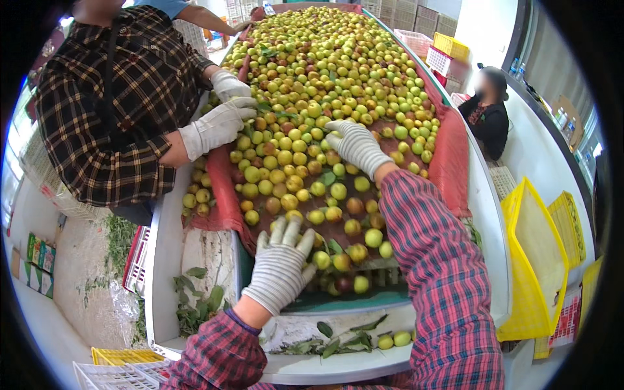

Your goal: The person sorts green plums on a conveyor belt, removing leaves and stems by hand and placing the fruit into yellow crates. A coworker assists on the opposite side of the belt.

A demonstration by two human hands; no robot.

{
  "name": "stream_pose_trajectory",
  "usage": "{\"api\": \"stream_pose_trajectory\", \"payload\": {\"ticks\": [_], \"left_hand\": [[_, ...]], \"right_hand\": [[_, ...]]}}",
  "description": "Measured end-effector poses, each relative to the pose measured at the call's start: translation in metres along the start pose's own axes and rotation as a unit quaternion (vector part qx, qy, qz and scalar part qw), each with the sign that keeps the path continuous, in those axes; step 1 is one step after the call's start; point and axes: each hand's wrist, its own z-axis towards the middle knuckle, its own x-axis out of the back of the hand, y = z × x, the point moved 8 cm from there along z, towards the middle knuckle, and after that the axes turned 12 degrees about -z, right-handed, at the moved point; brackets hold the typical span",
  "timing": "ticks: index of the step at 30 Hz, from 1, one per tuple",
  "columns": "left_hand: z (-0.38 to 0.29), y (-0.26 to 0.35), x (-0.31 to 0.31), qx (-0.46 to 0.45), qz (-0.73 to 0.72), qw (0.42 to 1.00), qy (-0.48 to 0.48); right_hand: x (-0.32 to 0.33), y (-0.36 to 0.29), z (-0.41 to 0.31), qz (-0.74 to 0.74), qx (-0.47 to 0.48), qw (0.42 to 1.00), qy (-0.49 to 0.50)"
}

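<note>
A thick spread of round, plum-like fruits [317, 63], green to reddish, covers the sloping sorting table, with a few leaves among them. My left hand [280, 265], in a grey-striped white glove, lies over fruits near the table's lower end. Its fingers are spread and point away from me. Farther up and to the right, my right hand [358, 146] in a matching glove reaches over the fruits, its fingertips touching some of them. Whether it grips one is hidden. Below my left hand, several fruits lie at a slatted drop beside a green edge [351, 302].
A co-worker's white-gloved hands [212, 129] work at the left edge. Red cloth [448, 156] lines both sides. Cut leaves [202, 307] lie in the white trough. Yellow plastic crates [534, 253] stand at right; another person [487, 114] is beyond. A white crate [114, 376] is at lower left.
</note>
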Motion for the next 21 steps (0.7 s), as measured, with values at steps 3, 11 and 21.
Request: {"api": "stream_pose_trajectory", "payload": {"ticks": [3,11,21], "left_hand": [[0.0,-0.004,-0.003,0.016,-0.009,1.0,-0.015],[-0.005,-0.008,-0.006,0.036,0.01,0.999,-0.008],[-0.005,-0.018,-0.011,0.106,-0.019,0.992,-0.063]], "right_hand": [[-0.037,0.011,0.032,-0.105,-0.011,0.991,-0.087],[-0.049,-0.009,0.031,-0.086,-0.072,0.966,-0.232],[0.0,-0.072,-0.112,-0.013,0.067,0.979,-0.191]]}}
